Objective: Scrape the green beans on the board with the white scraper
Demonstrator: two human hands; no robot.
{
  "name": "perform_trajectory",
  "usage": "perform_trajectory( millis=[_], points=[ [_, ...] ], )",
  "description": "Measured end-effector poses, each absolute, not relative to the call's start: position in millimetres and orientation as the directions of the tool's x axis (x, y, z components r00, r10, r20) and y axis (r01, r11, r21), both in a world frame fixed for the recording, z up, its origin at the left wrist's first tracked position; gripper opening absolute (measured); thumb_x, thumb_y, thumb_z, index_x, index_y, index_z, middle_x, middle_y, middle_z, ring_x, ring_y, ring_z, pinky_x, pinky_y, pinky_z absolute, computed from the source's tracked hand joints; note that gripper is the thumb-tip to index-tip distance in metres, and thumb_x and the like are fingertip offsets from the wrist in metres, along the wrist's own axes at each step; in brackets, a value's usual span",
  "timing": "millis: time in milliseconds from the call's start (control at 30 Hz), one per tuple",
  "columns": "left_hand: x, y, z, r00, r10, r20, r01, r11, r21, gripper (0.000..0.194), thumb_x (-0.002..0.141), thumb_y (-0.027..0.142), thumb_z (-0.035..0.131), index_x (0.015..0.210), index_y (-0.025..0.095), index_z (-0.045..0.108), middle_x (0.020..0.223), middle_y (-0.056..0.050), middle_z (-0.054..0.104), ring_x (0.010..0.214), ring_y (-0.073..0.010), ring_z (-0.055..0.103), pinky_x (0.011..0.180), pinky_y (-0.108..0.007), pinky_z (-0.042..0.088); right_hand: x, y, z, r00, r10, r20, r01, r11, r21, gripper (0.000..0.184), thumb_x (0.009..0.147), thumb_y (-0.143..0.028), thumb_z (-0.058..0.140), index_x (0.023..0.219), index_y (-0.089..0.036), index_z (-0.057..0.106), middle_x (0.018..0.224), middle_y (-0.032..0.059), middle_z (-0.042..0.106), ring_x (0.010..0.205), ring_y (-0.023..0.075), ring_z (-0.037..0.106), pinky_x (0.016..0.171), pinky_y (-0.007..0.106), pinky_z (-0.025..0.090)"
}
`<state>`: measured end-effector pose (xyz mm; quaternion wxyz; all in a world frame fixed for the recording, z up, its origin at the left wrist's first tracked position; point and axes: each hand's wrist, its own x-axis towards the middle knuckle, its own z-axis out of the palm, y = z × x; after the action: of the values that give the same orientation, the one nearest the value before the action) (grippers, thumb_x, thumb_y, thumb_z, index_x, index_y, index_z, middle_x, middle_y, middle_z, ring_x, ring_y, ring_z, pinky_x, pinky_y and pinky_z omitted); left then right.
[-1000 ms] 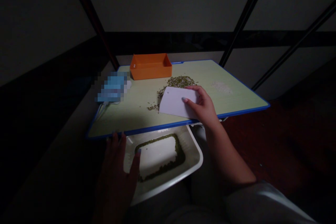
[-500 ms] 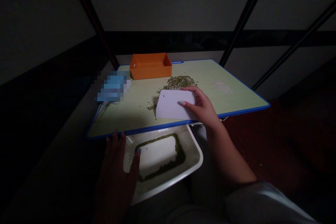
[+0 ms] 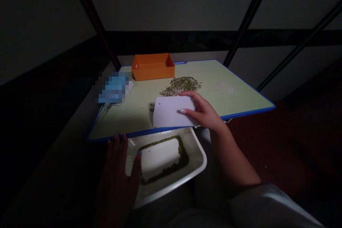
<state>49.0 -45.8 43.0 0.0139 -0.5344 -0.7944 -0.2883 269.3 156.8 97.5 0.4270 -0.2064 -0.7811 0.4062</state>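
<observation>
My right hand (image 3: 204, 112) holds a flat white plastic scraper (image 3: 171, 112) down on the pale green blue-edged table (image 3: 240, 96), beside loose green mung beans (image 3: 180, 85); my open left hand (image 3: 117, 174) has its thumb over a white plastic tray (image 3: 199, 164) ringed inside with more beans (image 3: 160, 141).

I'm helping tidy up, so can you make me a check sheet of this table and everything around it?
Surface: pale green table with a blue edge.
Job's things: green mung beans, piled and scattered; white plastic scraper on the table; white tray below the near edge, holding more beans.
Clutter: orange box; blurred blue object; pale grainy patch.
Hands: right hand on the scraper; left hand at the near edge, thumb over the tray.
Cables: thin white cords by the blurred object.
Surroundings: dark metal bars, dark red floor.
</observation>
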Motion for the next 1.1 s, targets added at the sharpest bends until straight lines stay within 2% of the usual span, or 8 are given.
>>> perform_trajectory(
  millis=[200,300,433,700,1100],
  points=[
    [43.9,-47.2,36.2,-0.398,0.834,0.383,0.882,0.234,0.408,0.064,0.090,0.047,0.043,0.147,0.021,0.033,0.160,-0.012,0.028,0.150,-0.0271,0.020,0.120,-0.053,0.027,270.3,157.0,97.8,-0.525,0.688,0.501,-0.085,0.543,-0.835,0.041,0.081,-0.028,0.071,0.119,-0.030,0.057,0.123,0.0023,0.063,0.114,0.0229,0.059,0.099,0.040,0.050],
    [43.9,-47.5,35.9,-0.392,0.840,0.375,0.884,0.231,0.405,0.065,0.090,0.047,0.044,0.148,0.022,0.032,0.161,-0.012,0.027,0.150,-0.0270,0.019,0.120,-0.053,0.029,269.1,159.1,95.6,-0.364,0.767,0.528,-0.080,0.540,-0.838,0.038,0.081,-0.027,0.069,0.117,-0.030,0.058,0.121,0.0024,0.063,0.109,0.0234,0.061,0.095,0.041,0.052],
    [47.9,-47.0,39.1,-0.425,0.827,0.368,0.867,0.256,0.427,0.064,0.090,0.048,0.042,0.148,0.022,0.033,0.161,-0.011,0.027,0.150,-0.0262,0.020,0.119,-0.052,0.029,265.1,159.2,92.9,-0.152,0.798,0.583,0.030,0.593,-0.805,0.033,0.081,-0.025,0.068,0.113,-0.029,0.060,0.117,0.0034,0.064,0.110,0.0247,0.060,0.099,0.044,0.048],
    [49.1,-46.9,39.9,-0.442,0.825,0.353,0.857,0.271,0.439,0.064,0.089,0.050,0.042,0.147,0.025,0.033,0.160,-0.008,0.029,0.149,-0.0258,0.021,0.119,-0.052,0.031,254.0,144.1,92.1,-0.251,0.744,0.620,0.129,0.660,-0.740,0.035,0.083,-0.021,0.064,0.116,-0.028,0.058,0.118,0.0038,0.064,0.108,0.0234,0.060,0.092,0.040,0.050],
    [50.0,-47.7,37.2,-0.453,0.823,0.343,0.846,0.275,0.457,0.065,0.089,0.051,0.041,0.147,0.023,0.032,0.160,-0.009,0.029,0.150,-0.0256,0.019,0.119,-0.053,0.031,273.4,161.0,90.9,-0.087,0.810,0.580,0.178,0.585,-0.791,0.032,0.079,-0.024,0.067,0.110,-0.025,0.060,0.112,0.0052,0.066,0.101,0.0239,0.062,0.090,0.043,0.051]
  ],
)
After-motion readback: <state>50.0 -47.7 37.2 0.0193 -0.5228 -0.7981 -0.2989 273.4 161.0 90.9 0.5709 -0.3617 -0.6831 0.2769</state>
